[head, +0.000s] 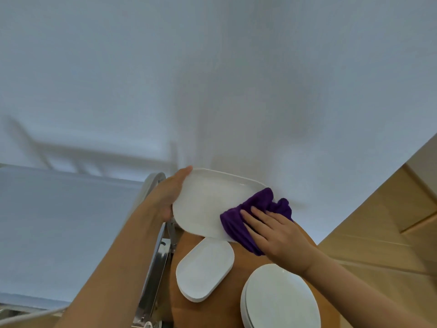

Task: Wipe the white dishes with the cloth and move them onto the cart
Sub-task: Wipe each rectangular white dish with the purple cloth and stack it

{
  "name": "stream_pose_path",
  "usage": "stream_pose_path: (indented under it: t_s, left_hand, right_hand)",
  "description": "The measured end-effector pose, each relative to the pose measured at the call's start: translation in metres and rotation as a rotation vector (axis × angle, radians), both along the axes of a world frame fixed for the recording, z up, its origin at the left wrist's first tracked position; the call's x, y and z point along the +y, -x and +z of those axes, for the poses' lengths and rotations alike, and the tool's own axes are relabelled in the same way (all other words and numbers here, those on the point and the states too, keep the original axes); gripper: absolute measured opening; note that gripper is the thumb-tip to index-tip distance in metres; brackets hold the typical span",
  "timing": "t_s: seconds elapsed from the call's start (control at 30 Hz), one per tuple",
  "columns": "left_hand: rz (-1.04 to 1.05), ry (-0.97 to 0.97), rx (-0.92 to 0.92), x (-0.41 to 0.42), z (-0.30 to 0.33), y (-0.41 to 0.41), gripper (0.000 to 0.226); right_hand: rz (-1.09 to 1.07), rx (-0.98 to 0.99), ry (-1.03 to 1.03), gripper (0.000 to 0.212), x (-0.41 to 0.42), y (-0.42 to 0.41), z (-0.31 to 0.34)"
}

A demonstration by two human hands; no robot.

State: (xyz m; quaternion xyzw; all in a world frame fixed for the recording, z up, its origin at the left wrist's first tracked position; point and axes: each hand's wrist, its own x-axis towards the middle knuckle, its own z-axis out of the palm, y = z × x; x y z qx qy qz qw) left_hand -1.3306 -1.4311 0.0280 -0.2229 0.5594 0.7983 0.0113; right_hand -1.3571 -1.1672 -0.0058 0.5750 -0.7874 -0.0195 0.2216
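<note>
White wall at 12 o'clock; brown tabletop [238, 275] at 6. Left hand [169, 197] grips the platter [208, 202]; right hand [276, 235], fingers flat, presses the purple cloth [246, 221].

I hold the oblong platter [208, 202] up in front of me, above the surface [205, 311]. My left hand [169, 197] is at its left end, my right hand [276, 235] at its right end on the cloth [238, 223], which lies over the platter's right edge. Below the platter, on the surface, sits a stack of rounded rectangular dishes [204, 271]; right of it a stack of round plates [281, 297]. The cart [156, 263] stands left of the surface.
</note>
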Motion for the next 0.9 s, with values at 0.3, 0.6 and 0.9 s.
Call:
stream_pose_path:
  t_s: [0.3,0.6,0.9]
  left_hand:
    - [0.15,-0.472,0.092,0.079,-0.019,-0.01,0.083]
    - [-0.166,-0.368,0.025,0.039,-0.019,-0.016,0.065]
    - [-0.328,-0.205,-0.017,0.059,-0.029,-0.02,0.065]
  right_hand:
    - [-0.212,-0.135,0.353,0.051,-0.075,-0.025,0.006]
    - [0.035,-0.357,0.165,0.04,-0.01,-0.005,0.011]
    - [-0.392,-0.786,1.029,0.01,-0.043,0.031,0.066]
